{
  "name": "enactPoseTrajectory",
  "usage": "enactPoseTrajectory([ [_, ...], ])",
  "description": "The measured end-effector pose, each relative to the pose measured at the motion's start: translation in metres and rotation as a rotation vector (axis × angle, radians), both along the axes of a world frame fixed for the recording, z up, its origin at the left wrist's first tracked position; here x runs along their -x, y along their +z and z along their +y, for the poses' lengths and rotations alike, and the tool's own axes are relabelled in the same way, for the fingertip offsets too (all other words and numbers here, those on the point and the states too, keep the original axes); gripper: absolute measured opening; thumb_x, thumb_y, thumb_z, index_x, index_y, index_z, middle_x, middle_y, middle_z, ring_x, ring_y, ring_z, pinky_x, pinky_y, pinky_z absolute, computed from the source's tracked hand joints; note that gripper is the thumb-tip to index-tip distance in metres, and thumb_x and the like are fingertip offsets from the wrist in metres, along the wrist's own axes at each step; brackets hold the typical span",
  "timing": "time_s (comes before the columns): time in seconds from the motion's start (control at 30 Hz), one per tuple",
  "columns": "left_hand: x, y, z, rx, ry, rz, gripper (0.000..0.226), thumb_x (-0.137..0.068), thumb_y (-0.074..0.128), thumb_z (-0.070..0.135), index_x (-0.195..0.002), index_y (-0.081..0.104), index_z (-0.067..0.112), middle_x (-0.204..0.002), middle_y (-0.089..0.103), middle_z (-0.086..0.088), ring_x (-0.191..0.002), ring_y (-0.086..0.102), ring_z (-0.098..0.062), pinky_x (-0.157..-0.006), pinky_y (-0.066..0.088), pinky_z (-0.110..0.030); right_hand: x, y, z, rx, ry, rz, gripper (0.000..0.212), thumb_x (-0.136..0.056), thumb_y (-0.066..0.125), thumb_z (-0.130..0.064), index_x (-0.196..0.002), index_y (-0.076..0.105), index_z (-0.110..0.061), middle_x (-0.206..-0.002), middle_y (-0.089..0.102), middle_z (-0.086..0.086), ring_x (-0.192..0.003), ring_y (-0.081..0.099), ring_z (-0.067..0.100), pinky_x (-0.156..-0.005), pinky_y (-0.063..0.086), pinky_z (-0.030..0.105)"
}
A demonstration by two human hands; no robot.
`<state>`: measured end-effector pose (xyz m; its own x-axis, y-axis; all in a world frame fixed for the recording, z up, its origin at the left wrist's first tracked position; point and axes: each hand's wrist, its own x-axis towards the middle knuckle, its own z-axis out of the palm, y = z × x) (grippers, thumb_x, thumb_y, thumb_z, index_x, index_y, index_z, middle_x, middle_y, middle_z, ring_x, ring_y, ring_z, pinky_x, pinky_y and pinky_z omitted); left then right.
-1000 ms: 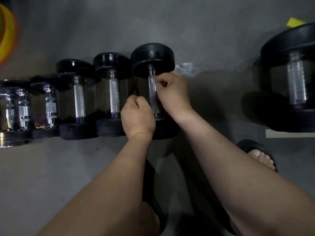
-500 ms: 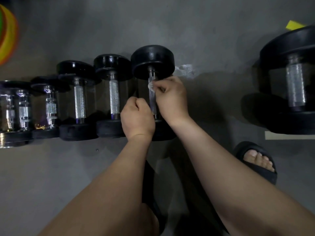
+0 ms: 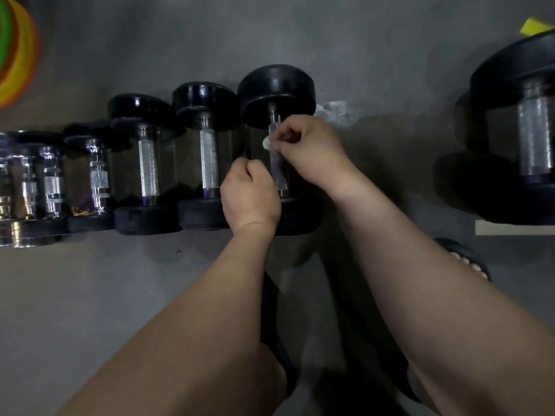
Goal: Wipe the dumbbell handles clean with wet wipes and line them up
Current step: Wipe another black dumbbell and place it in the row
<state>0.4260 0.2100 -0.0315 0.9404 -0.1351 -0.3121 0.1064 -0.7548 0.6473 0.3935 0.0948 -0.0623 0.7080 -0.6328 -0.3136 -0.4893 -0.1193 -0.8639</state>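
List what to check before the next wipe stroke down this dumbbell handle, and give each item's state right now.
1. Grip on the wet wipe: ok, the right hand pinches it against the top of the handle.
2. Path down the handle: ok, bare knurled metal shows below the wipe.
3. Steadying by the left hand: cannot tell, it is curled beside the lower handle and any contact is hidden.
4. Cleanliness of the handle: cannot tell, too dim.
5. Line-up of this dumbbell: ok, it lies beside the next dumbbell, near ends about level.
6. Line-up of the large dumbbell: not ok, it lies apart at the right.
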Motion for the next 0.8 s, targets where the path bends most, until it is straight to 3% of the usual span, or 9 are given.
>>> enactPoseTrajectory([
  [0.07,0.000,0.000,0.000,0.008,-0.004,0.000,0.027,-0.096,0.042,0.020,-0.076,0.057,0.012,-0.072,0.057,-0.002,-0.076,0.051,-0.026,-0.066,0.031,-0.031,0.012,-0.001,-0.002,-0.103,0.075,0.004,0.011,-0.081,0.080,-0.015,-0.079,0.074,-0.024,-0.078,0.073,-0.011,-0.075,0.068,-0.002,-0.075,0.056,0.019],
  [0.2,-0.001,0.000,0.001,0.020,-0.002,0.006,0.028,-0.095,0.042,0.021,-0.082,0.063,0.009,-0.080,0.064,-0.005,-0.079,0.054,-0.026,-0.069,0.039,-0.034,0.031,0.004,-0.005,-0.210,0.368,0.166,0.014,-0.076,0.084,-0.012,-0.078,0.076,-0.023,-0.072,0.073,-0.011,-0.067,0.065,-0.005,-0.066,0.050,0.014],
  [0.33,0.000,0.000,0.002,0.051,0.008,0.018,0.028,-0.095,0.041,0.022,-0.081,0.062,0.009,-0.074,0.061,-0.001,-0.070,0.051,-0.018,-0.069,0.042,-0.035,0.026,0.000,-0.006,-0.182,0.185,0.052,0.021,-0.080,0.080,-0.008,-0.075,0.075,-0.028,-0.073,0.074,-0.013,-0.071,0.069,-0.002,-0.071,0.056,0.018],
  [0.4,0.000,-0.001,0.002,0.059,0.012,0.020,0.028,-0.095,0.041,0.021,-0.081,0.062,0.008,-0.073,0.060,0.000,-0.070,0.051,-0.016,-0.069,0.042,-0.034,0.030,-0.001,-0.006,-0.195,0.214,0.090,0.020,-0.079,0.082,-0.010,-0.074,0.074,-0.028,-0.069,0.072,-0.017,-0.067,0.066,-0.005,-0.068,0.053,0.016],
  [0.5,0.000,-0.001,0.002,0.060,0.018,0.016,0.028,-0.094,0.042,0.021,-0.079,0.062,0.008,-0.072,0.059,-0.001,-0.070,0.051,-0.018,-0.069,0.042,-0.034,0.040,0.003,-0.008,-0.268,0.332,0.205,0.012,-0.076,0.085,-0.016,-0.078,0.076,-0.023,-0.069,0.073,-0.014,-0.064,0.064,-0.005,-0.063,0.049,0.014],
  [0.67,0.001,-0.001,0.001,0.063,0.022,0.022,0.028,-0.094,0.042,0.022,-0.078,0.061,0.010,-0.071,0.059,-0.001,-0.071,0.052,-0.020,-0.069,0.044,-0.037,0.037,-0.004,-0.007,-0.220,0.116,0.081,0.013,-0.084,0.077,-0.010,-0.084,0.072,-0.023,-0.076,0.070,-0.009,-0.064,0.061,-0.005,-0.061,0.049,0.012],
  [0.8,0.001,-0.001,0.001,0.064,0.028,0.034,0.028,-0.090,0.041,0.026,-0.076,0.059,0.011,-0.070,0.061,-0.004,-0.076,0.058,-0.028,-0.073,0.051,-0.044,0.048,-0.006,-0.001,-0.272,0.192,0.205,0.012,-0.082,0.079,-0.023,-0.090,0.072,-0.018,-0.082,0.072,-0.007,-0.067,0.062,0.000,-0.063,0.050,0.016],
])
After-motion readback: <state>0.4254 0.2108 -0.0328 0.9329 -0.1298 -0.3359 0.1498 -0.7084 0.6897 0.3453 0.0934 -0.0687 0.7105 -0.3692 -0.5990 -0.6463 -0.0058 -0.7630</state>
